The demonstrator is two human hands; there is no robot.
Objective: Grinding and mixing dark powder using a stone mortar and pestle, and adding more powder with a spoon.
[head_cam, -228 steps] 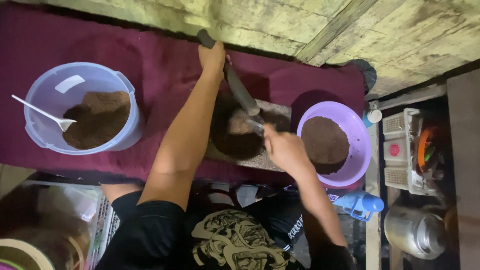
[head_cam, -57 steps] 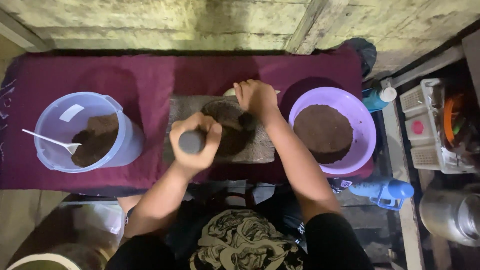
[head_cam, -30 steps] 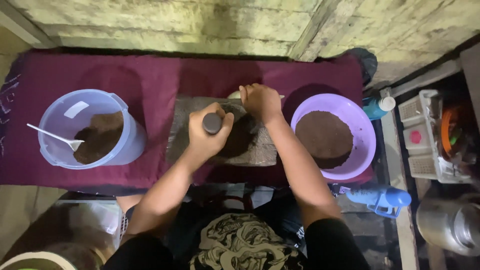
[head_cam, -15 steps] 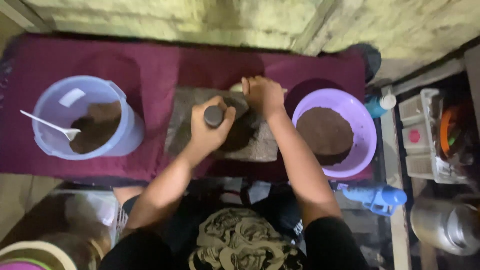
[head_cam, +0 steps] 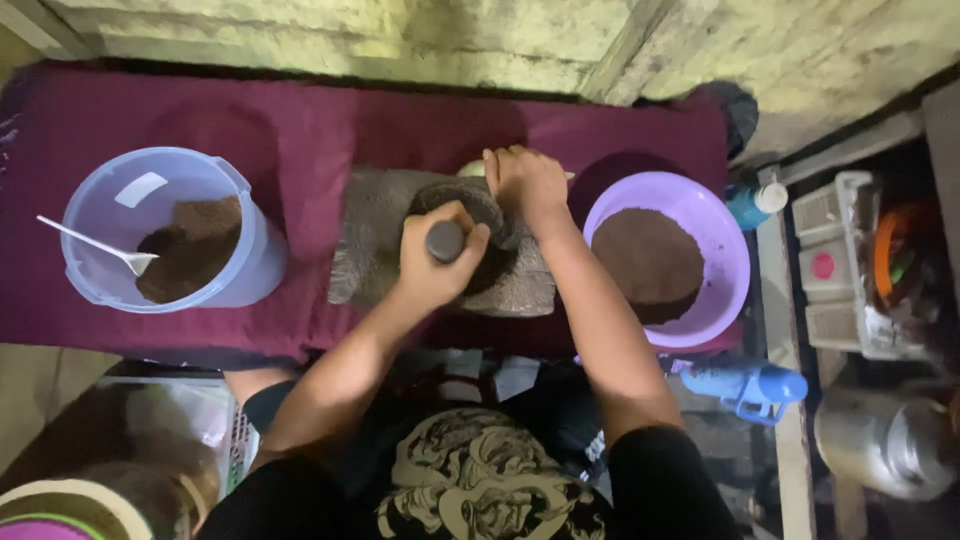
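Note:
A flat grey grinding stone [head_cam: 372, 232] lies on a maroon cloth [head_cam: 300, 120], with a dark brown heap on its middle. My left hand [head_cam: 432, 268] grips the near end of a dark stone roller [head_cam: 446, 240] that lies across the heap. My right hand [head_cam: 525, 187] is closed over the roller's far end, hiding it. Both forearms reach in from the bottom of the view.
A pale blue bucket [head_cam: 100, 200] with brown powder and a white spoon [head_cam: 95, 245] stands at left. A purple basin [head_cam: 720, 250] of brown powder sits at right. Blue bottles [head_cam: 745, 385], white crates [head_cam: 840, 270] and a metal pot [head_cam: 885, 445] crowd the right side.
Earlier the roller was held out long toward the wall. Both hands have since drawn it back over the stone, and in the last second they shift only slightly over the heap.

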